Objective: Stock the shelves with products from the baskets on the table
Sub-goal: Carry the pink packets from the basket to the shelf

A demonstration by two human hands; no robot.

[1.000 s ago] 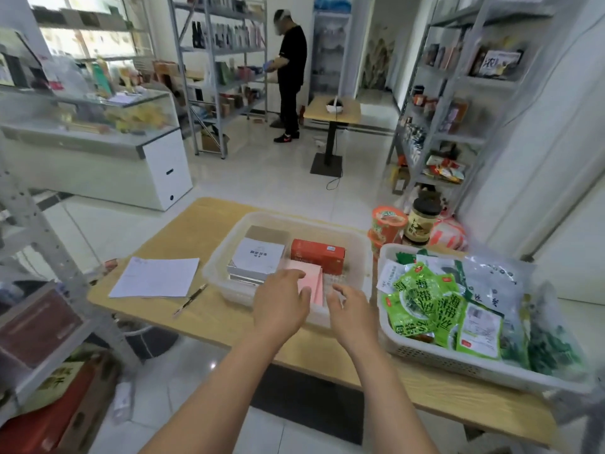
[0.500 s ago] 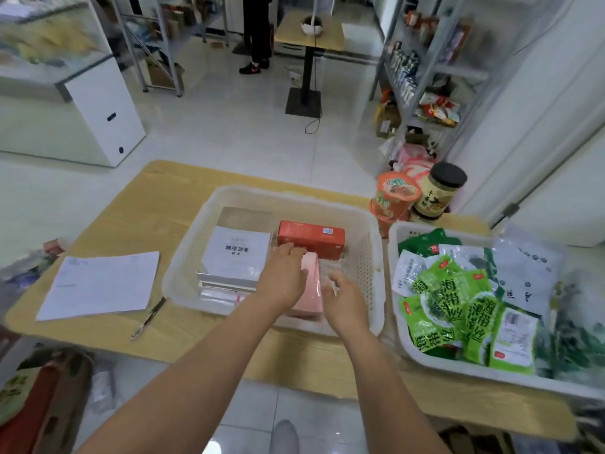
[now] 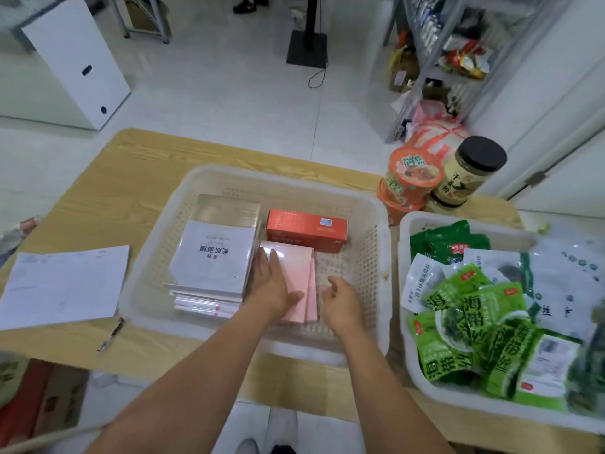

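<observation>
Pink boxes [image 3: 296, 273], two flat ones pressed together, lie near the front of the white perforated basket [image 3: 288, 177] in the middle of the wooden table [image 3: 111, 181]. The left hand [image 3: 270, 290] lies on them with straight fingers along their left edge and the thumb spread across the top face. The right hand [image 3: 340, 304] hovers just beside their right edge with its fingers loosely curled and nothing in them; whether it touches the boxes cannot be told.

Behind the pink boxes, touching them, a red carton [image 3: 306, 229] lies on its side. To their left is a stack of white boxes [image 3: 212, 257]. A second white basket [image 3: 405, 253] just to the right holds green seaweed packets [image 3: 484, 317]. Behind it stand orange noodle cups [image 3: 411, 178] and a black-lidded jar [image 3: 471, 172]. At the table's left lie a paper sheet [image 3: 62, 286] and a pen [image 3: 111, 334].
</observation>
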